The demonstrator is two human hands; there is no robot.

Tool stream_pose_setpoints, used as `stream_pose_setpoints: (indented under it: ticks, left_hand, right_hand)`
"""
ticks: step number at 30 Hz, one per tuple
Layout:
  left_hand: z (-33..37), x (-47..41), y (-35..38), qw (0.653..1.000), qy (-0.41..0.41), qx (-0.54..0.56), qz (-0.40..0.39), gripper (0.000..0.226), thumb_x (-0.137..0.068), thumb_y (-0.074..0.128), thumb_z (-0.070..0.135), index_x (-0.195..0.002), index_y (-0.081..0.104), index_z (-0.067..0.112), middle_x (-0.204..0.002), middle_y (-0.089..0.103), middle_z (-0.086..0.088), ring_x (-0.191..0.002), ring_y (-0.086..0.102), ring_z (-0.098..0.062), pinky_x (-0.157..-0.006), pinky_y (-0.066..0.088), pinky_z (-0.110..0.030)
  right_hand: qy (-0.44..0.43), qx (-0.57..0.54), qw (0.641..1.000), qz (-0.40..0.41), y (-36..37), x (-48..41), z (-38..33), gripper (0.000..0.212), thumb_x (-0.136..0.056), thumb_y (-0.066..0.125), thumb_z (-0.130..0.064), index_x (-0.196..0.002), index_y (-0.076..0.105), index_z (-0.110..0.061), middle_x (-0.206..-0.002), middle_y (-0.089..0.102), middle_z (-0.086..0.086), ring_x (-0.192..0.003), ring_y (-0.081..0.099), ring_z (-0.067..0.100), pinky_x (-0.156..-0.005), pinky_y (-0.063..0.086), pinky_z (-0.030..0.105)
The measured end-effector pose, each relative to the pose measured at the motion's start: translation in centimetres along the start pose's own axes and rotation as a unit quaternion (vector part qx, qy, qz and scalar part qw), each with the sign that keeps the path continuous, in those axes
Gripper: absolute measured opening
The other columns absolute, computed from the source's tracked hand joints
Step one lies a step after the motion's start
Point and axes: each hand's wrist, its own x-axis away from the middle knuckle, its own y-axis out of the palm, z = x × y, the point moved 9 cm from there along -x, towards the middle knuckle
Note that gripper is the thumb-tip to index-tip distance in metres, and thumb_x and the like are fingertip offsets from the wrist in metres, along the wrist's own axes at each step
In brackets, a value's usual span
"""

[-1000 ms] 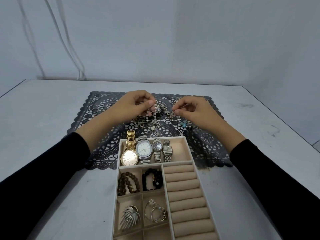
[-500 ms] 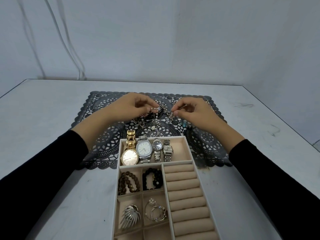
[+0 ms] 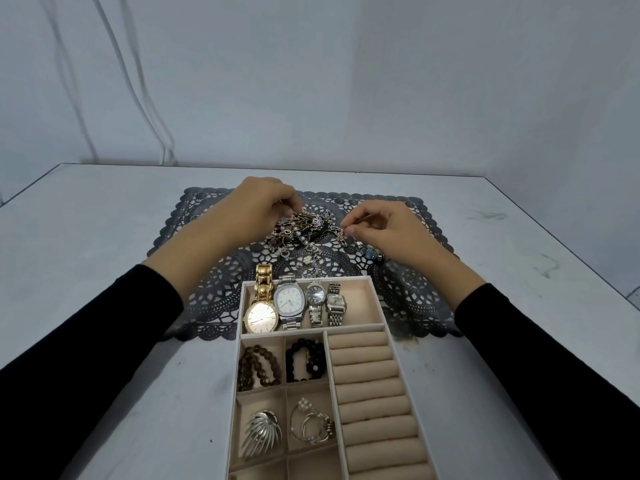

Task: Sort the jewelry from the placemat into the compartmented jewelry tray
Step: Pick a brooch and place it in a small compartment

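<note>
A tangled heap of chains and pearl strands (image 3: 304, 232) lies on the black lace placemat (image 3: 207, 292). My left hand (image 3: 256, 209) grips the heap's left side from above. My right hand (image 3: 384, 225) pinches a chain at the heap's right edge between thumb and forefinger. A blue-beaded piece (image 3: 370, 253) lies just under my right wrist. The beige compartmented tray (image 3: 375, 303) sits near me; its far compartment holds several watches (image 3: 294, 304), the small ones hold a brown bead bracelet (image 3: 258, 367), a black bead bracelet (image 3: 306, 360), a silver brooch (image 3: 261, 436) and wire bangles (image 3: 311, 426).
The tray's ring rolls (image 3: 372, 393) on the right carry nothing. A small pearl flower piece (image 3: 307, 260) lies on the mat between heap and tray. The grey table (image 3: 86, 244) ends at a wall behind, with cables (image 3: 114, 81) hanging at the left.
My left hand has moved further over the heap and taken hold of its left side. My right hand has stayed pinching the chain, shifting slightly.
</note>
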Motion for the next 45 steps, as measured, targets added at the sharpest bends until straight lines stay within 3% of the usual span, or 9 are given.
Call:
stream_pose_setpoints:
  ticks: [5,11,14,20,25,29,31,35,45]
  left_hand:
    - [0.1,0.4,-1.5,0.999,-0.006,0.033,0.034,0.024,-0.090,0.061,-0.002,-0.093,0.073,0.018,-0.081,0.065,0.012,-0.085,0.067,-0.009,-0.066,0.037,-0.004]
    - [0.8,1.5,-2.8,0.984,-0.042,0.153,0.083,0.019,-0.092,0.065,0.010,-0.087,0.069,0.029,-0.081,0.069,0.018,-0.074,0.063,0.007,-0.068,0.044,-0.016]
    - [0.8,2.2,-3.7,0.967,-0.062,0.218,0.117,0.019,-0.092,0.066,0.013,-0.087,0.070,0.032,-0.083,0.073,0.010,-0.081,0.069,-0.005,-0.076,0.053,-0.028]
    - [1.2,3.9,-5.3,0.930,-0.092,0.315,0.165,0.012,-0.092,0.066,0.013,-0.093,0.072,0.024,-0.090,0.074,0.001,-0.088,0.072,-0.010,-0.082,0.056,-0.026]
    - [2.1,5.3,-6.8,0.908,-0.085,0.366,0.188,0.012,-0.091,0.066,0.008,-0.094,0.071,0.018,-0.090,0.074,0.000,-0.087,0.072,-0.007,-0.080,0.054,-0.018]
    - [2.5,6.6,-7.6,0.904,-0.084,0.372,0.195,0.012,-0.090,0.067,0.008,-0.093,0.071,0.019,-0.088,0.074,0.000,-0.087,0.072,-0.009,-0.086,0.057,-0.026]
    - [3.0,7.3,-8.0,0.902,-0.079,0.375,0.197,0.013,-0.090,0.067,0.008,-0.092,0.072,0.020,-0.087,0.074,0.001,-0.088,0.072,-0.011,-0.089,0.056,-0.028]
    - [3.9,9.0,-8.7,0.899,-0.074,0.384,0.199,0.012,-0.089,0.068,0.008,-0.093,0.072,0.019,-0.088,0.074,-0.001,-0.092,0.072,-0.017,-0.091,0.056,-0.032]
    - [5.9,13.6,-8.9,0.895,-0.068,0.386,0.212,0.013,-0.090,0.067,0.007,-0.093,0.072,0.019,-0.083,0.074,0.007,-0.084,0.070,-0.008,-0.087,0.056,-0.029]
  right_hand:
    - [0.006,-0.024,1.000,0.003,0.0,0.2,-0.4,0.008,-0.086,0.069,-0.009,-0.093,0.071,-0.010,-0.084,0.073,0.005,-0.071,0.065,0.005,-0.068,0.051,0.014]
    - [0.009,-0.055,0.998,0.034,-0.1,0.5,-1.1,0.011,-0.084,0.071,-0.007,-0.095,0.072,-0.008,-0.085,0.074,0.010,-0.075,0.069,0.014,-0.066,0.051,0.013]
    - [0.015,-0.092,0.994,0.054,-0.4,0.9,-1.6,0.012,-0.082,0.072,-0.005,-0.094,0.071,-0.007,-0.087,0.074,0.011,-0.076,0.069,0.014,-0.066,0.053,0.016]
    - [0.018,-0.142,0.984,0.102,-1.8,1.6,-3.1,0.011,-0.080,0.075,-0.009,-0.090,0.072,-0.010,-0.084,0.075,0.004,-0.075,0.069,0.008,-0.073,0.052,0.018]
    - [0.006,-0.180,0.976,0.120,-2.1,2.5,-4.8,0.011,-0.078,0.076,-0.007,-0.088,0.073,-0.011,-0.086,0.075,0.005,-0.081,0.068,0.015,-0.086,0.052,0.046]
    - [-0.013,-0.197,0.973,0.116,-2.2,3.4,-6.5,0.011,-0.079,0.075,-0.006,-0.090,0.073,-0.009,-0.087,0.074,0.012,-0.082,0.068,0.020,-0.090,0.046,0.058]
    - [-0.026,-0.209,0.971,0.113,-2.2,3.9,-7.3,0.011,-0.079,0.074,-0.004,-0.090,0.073,-0.009,-0.089,0.074,0.012,-0.083,0.068,0.020,-0.088,0.049,0.055]
    - [-0.057,-0.240,0.965,0.090,-1.8,5.3,-8.9,0.012,-0.079,0.072,0.000,-0.090,0.072,-0.006,-0.088,0.074,0.007,-0.081,0.068,0.014,-0.078,0.054,0.024]
    - [-0.075,-0.256,0.964,0.008,0.1,10.5,-11.0,0.015,-0.080,0.070,-0.001,-0.095,0.070,-0.001,-0.087,0.073,0.010,-0.081,0.068,0.017,-0.077,0.054,0.023]
